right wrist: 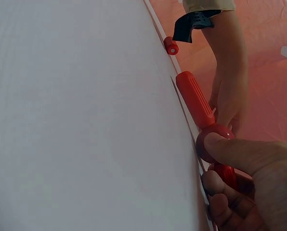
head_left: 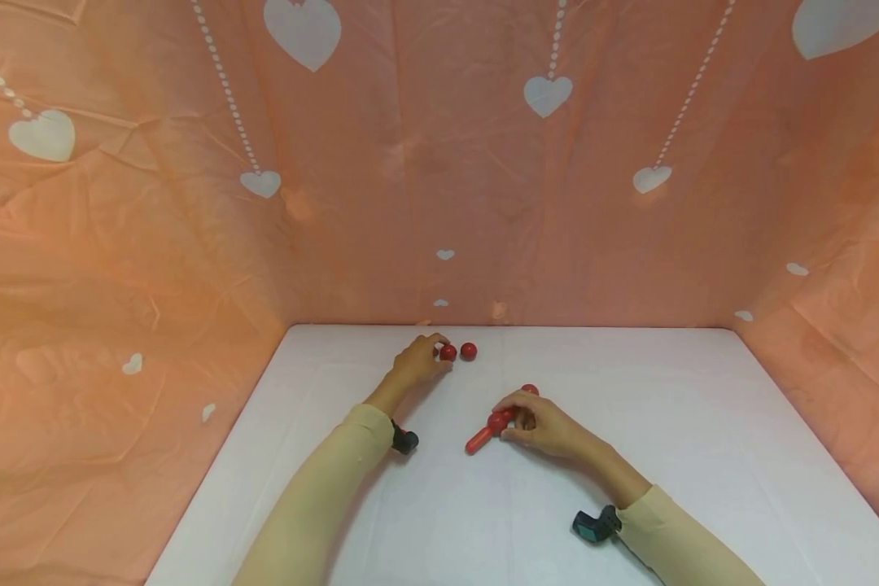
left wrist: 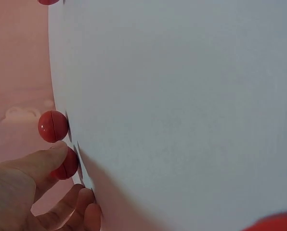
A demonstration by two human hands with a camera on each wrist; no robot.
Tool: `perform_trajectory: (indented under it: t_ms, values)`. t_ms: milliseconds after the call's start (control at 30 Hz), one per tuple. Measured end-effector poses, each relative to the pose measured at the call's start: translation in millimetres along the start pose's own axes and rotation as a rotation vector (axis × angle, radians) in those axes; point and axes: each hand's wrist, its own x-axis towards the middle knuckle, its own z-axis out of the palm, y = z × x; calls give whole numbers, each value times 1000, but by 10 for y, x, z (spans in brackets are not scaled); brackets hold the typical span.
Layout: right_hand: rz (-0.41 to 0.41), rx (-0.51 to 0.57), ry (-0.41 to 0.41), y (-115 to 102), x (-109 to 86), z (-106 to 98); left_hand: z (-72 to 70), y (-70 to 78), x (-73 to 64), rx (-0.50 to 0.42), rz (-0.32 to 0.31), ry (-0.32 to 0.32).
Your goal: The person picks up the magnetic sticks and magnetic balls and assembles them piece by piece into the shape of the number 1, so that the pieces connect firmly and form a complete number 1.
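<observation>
At the far edge of the white table, my left hand [head_left: 421,359] holds a glossy red ball [head_left: 448,352] between thumb and fingers. A second red ball [head_left: 469,352] sits just right of it. In the left wrist view, the thumb covers part of the held ball [left wrist: 69,166]. Nearer the middle, my right hand [head_left: 545,425] grips another red ball [head_left: 497,422], thumb pressed on it. From that ball a ribbed red rod [right wrist: 195,98] points away to the left; a second red piece [right wrist: 225,175] shows among the fingers. Beyond the hand lies one more red ball [head_left: 530,389].
A short red cylinder [right wrist: 171,45] lies on the white table [head_left: 703,423] near the left wrist. Orange cloth [head_left: 469,187] with white hearts rises behind and at both sides. A blurred red shape [left wrist: 278,223] fills the left wrist view's lower right corner.
</observation>
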Motion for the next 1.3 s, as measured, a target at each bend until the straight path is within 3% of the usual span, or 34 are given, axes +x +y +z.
perform_trajectory:
  t_ms: [367,600,1000,1300]
  values:
    - [3,-5,-5,17,5,24,2,-4,-54,-28,-29,13]
    - [4,-10,-9,15,12,16,-26,-20,-90,-103,-43,31]
    - [-12,0,3,31,0,7,-79,-35,-175,-144,12,64]
    - [21,-4,-6,-5,-7,-1,-154,35,-318,-153,42,71]
